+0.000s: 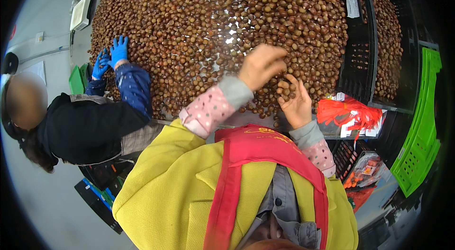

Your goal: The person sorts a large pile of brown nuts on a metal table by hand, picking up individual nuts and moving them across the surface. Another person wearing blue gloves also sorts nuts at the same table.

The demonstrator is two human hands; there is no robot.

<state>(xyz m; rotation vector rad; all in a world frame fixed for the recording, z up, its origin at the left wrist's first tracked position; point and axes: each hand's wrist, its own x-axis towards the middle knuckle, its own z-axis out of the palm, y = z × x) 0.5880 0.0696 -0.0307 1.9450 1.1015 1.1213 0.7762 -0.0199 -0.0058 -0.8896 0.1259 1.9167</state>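
Observation:
A broad layer of brown chestnuts (pixel 185 30) covers the table before me. My left hand (pixel 263 67) is above the nuts near the middle, blurred, with its fingers curled; whether it holds anything cannot be made out. To its right, my right hand (pixel 295 102) is turned palm up close to the table's near edge. A few chestnuts (pixel 283 88) lie at its curved fingers and thumb, and it seems to hold them. Pink dotted sleeves with grey cuffs cover both forearms.
A black plastic crate (pixel 373 47) of chestnuts stands at the right, near red mesh netting (pixel 350 111) and a green crate (pixel 419 125). At the left, a co-worker's blue-gloved hands (pixel 119 51) touch the nuts near a white scale (pixel 81 12).

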